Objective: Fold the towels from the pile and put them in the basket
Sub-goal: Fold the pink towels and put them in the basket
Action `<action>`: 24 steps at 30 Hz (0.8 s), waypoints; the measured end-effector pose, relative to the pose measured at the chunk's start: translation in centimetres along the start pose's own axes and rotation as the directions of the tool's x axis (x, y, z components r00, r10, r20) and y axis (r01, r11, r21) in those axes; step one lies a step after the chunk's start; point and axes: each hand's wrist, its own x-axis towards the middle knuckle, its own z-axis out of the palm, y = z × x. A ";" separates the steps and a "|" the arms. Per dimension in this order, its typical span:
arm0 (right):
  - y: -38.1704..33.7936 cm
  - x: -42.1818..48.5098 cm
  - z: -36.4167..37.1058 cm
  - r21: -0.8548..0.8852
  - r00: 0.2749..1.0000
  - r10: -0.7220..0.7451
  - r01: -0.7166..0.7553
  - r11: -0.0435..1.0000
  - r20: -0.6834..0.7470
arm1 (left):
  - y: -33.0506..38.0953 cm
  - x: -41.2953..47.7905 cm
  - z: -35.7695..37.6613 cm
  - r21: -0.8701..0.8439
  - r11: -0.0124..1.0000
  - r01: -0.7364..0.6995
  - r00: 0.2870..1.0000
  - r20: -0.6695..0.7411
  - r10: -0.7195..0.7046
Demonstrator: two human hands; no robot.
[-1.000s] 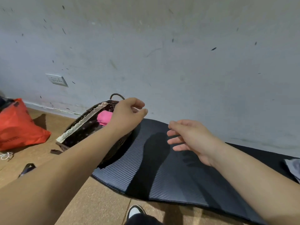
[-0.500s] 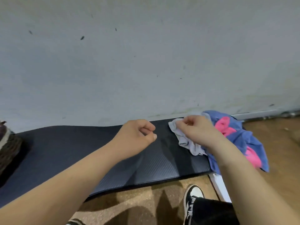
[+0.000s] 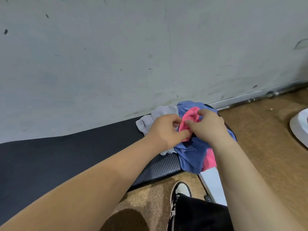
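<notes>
Left hand (image 3: 166,130) and right hand (image 3: 207,126) both have fingers (image 3: 190,122) pinched on the pink towel (image 3: 190,116), on the pile (image 3: 163,112) at the mat's (image 3: 75,155) right end. It's tangled in the blue towel (image 3: 191,159), so a quick yank could probably drag that onto the floor (image 3: 258,147).

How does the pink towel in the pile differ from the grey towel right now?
The pink towel is pinched by the left hand and right hand; the grey towel is in neither grip. The pink towel lies on the blue towel; the grey towel lies on the black mat at the pile's left edge. Both are crumpled, unfolded.
</notes>
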 end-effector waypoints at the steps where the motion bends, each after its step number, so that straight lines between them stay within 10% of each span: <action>1: 0.1 0.1 0.0 -0.003 1.000 0.014 -0.014 1.000 0.002 | 0.1 0.2 0.7 -0.009 1.000 0.005 1.000 0.010 -0.005; 13: 0.5 0.7 -0.8 0.169 0.987 -0.017 0.044 0.985 -0.163 | 0.2 1.7 2.2 0.023 0.999 0.048 0.998 -0.038 -0.047; 24: 0.1 -0.6 -1.1 0.232 0.990 -0.017 0.049 0.971 -0.138 | 5.9 1.6 -6.1 -0.589 0.797 -0.134 0.972 -0.233 -0.009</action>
